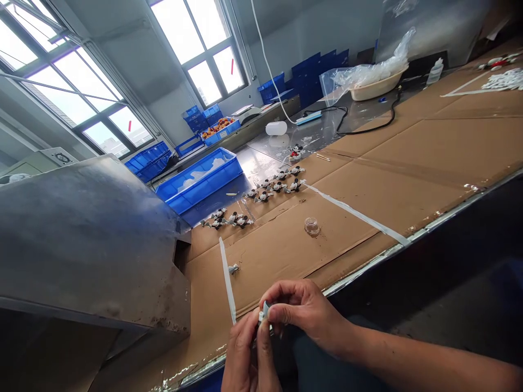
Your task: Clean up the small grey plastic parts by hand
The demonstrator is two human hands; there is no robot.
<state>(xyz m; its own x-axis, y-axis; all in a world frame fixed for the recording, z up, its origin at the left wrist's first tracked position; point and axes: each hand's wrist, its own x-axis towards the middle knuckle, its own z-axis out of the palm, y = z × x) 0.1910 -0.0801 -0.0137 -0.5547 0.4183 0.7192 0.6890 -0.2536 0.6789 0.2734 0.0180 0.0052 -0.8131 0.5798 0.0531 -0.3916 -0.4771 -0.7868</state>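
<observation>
Centrally, the left hand point(245, 354) and right hand point(302, 311) come together above the near edge of a cardboard-covered bench, both pinching a small pale moulded piece point(265, 313) between thumbs and fingertips; the fingers hide most of its shape. The step in hand appears to be close manual work on this single piece, and its small size calls for steady fingertip control. The right forearm point(408, 365) reaches in low from the lower right, with the wrist bent, while the left hand rises from the bottom edge, fingers upward. Beyond the hands, a similar pale piece point(233, 268) lies on the cardboard sheet point(408, 158), just beside a white tape strip point(227, 277). Farther along stand clusters of small black-and-white mouse figurines point(278, 187), a clear plastic cup point(312, 226) near a second tape strip point(359, 213), and an upright Mickey Mouse figurine point(296, 153). A blue plastic crate point(196, 190) sits beyond the figurines, to the left.
</observation>
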